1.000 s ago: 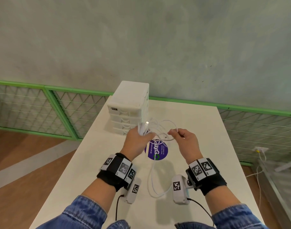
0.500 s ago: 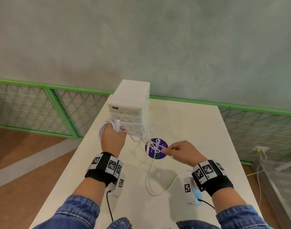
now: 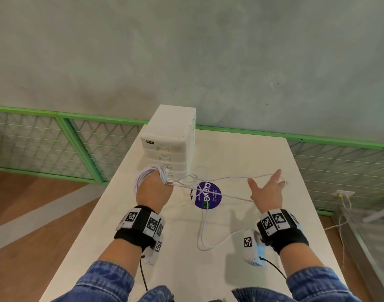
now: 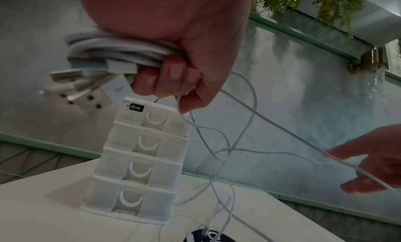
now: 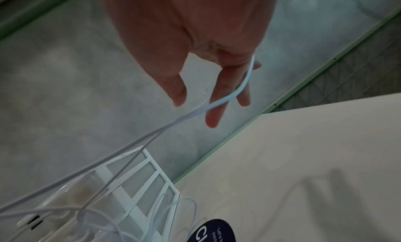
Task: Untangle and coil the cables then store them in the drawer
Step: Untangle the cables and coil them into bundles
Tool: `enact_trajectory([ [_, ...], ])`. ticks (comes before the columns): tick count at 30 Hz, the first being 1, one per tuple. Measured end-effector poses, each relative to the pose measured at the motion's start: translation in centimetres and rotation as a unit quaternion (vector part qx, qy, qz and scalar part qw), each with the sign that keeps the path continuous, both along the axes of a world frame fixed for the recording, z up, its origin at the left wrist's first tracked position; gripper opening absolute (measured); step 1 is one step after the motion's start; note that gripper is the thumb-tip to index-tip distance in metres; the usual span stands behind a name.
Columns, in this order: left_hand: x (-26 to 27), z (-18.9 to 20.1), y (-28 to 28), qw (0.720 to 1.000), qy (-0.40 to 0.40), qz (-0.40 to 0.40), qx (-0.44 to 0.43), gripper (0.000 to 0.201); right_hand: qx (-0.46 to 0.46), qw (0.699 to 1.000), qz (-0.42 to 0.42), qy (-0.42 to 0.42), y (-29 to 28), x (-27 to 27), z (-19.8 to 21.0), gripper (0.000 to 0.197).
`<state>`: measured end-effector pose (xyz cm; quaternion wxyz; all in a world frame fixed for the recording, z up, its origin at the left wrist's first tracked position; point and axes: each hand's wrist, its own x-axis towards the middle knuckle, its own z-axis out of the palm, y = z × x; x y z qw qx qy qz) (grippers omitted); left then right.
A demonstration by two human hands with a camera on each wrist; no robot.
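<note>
Left side: the left hand (image 3: 154, 190) is held above the tabletop (image 3: 230, 269), just in front of the white drawer unit (image 3: 171, 138). Its fingers (image 4: 171, 71) are curled tight round a coiled bundle of white cables (image 3: 143, 177); the left wrist view shows the coil (image 4: 117, 48) clamped against the palm, with several plug ends (image 4: 71, 81) sticking out to the left of the fist. The drawer unit stands upright at the far left of the tabletop with four drawers (image 4: 139, 170), all closed, each with a curved handle.

Centre: loose white cable strands (image 3: 193, 179) leave the left fist and cross above a round purple sticker (image 3: 205, 195) on the tabletop. Some of them cross one another there. One strand drops to the tabletop and forms a long loop (image 3: 203, 240) toward the near edge.

Right side: the right hand (image 3: 267, 192) is raised with its fingers (image 5: 219, 95) spread and nearly straight. A single strand (image 5: 230, 96) lies across the fingers and is draped round them; the fingers are not closed on it. This strand runs back leftward to the left fist, lifted off the tabletop. Both wrists carry black bands with square printed markers (image 3: 274, 221).
</note>
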<state>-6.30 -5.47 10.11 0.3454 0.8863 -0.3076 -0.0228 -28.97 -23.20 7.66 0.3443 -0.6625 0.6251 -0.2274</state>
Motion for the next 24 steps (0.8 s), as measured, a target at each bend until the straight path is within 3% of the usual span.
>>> enact_trajectory([
  [3,0.9,-0.5,-0.1,0.987,0.066,-0.081,0.124,0.024,0.052,0.996,0.026,0.071,-0.3,-0.2,-1.3,0.080],
  [5,1.3,-0.5,0.0,0.960,0.124,-0.164,0.188,0.032,0.088,0.988,0.062,0.107,0.0,-0.5,-2.3,0.072],
  [8,0.5,-0.1,0.2,0.959,0.141,-0.204,0.140,0.033,0.058,0.985,0.112,0.114,1.1,-0.7,-2.2,0.047],
  [10,-0.4,0.4,0.4,0.961,0.145,-0.214,0.102,0.031,0.013,0.987,0.143,0.070,1.9,-0.3,-1.5,0.034],
  [13,-0.9,1.2,0.4,0.954,0.189,-0.229,0.047,0.023,-0.007,0.968,0.252,0.017,3.2,1.3,-0.5,0.042],
  [16,-1.4,1.9,0.4,0.949,0.194,-0.248,0.030,0.029,0.031,0.938,0.343,0.034,4.8,3.4,-0.4,0.054],
  [18,-2.0,2.5,0.4,0.946,0.194,-0.260,0.011,0.025,0.041,0.932,0.358,0.042,5.7,4.7,-0.8,0.048],
  [21,-2.3,2.5,0.4,0.955,0.182,-0.235,-0.020,0.027,0.008,0.936,0.347,0.059,6.2,5.6,-1.5,0.018],
  [24,-1.4,1.5,0.5,0.979,0.124,-0.159,-0.024,0.028,-0.019,0.952,0.307,0.016,5.7,4.7,-1.3,0.018],
])
